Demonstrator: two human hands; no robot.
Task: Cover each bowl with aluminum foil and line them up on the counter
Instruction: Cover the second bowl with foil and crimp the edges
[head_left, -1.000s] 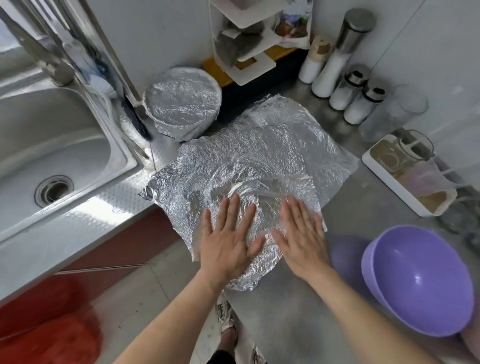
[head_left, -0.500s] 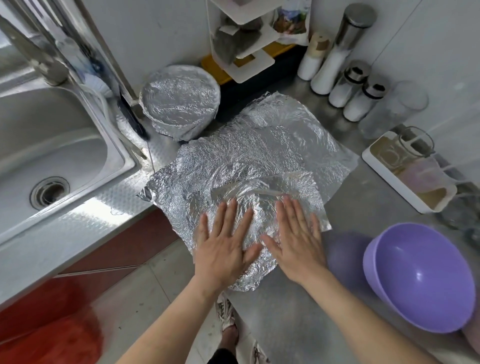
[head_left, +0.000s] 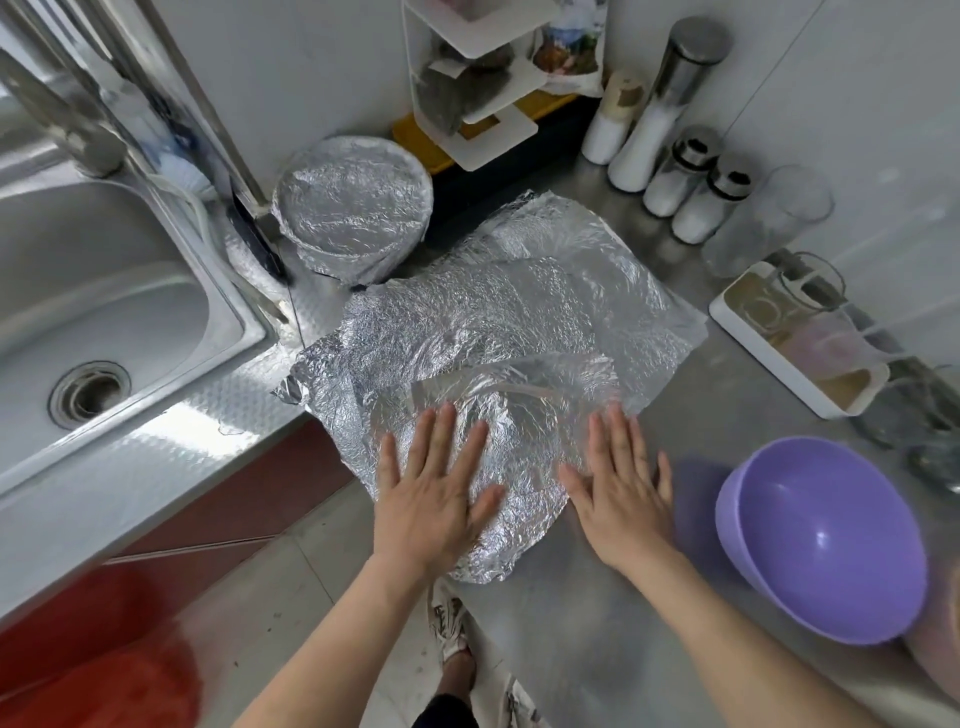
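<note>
A steel counter (head_left: 649, 649) beside a sink (head_left: 104, 312) carries crumpled foil sheets (head_left: 493, 322). The left hand (head_left: 434, 499) lies flat on the foil, fingers straight and spread. The right hand (head_left: 618, 499), equally flat, rests at its right edge. A foil-covered bowl (head_left: 353, 208) stands behind, a bare purple bowl (head_left: 826, 545) at right.

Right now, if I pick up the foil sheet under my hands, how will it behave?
The foil sheet is probably floppy and very light: it looks thin and creased all over. It will likely hold any bend, as the foil moulded over the covered bowl suggests. Lifted by one corner it may crumple or tear.
</note>
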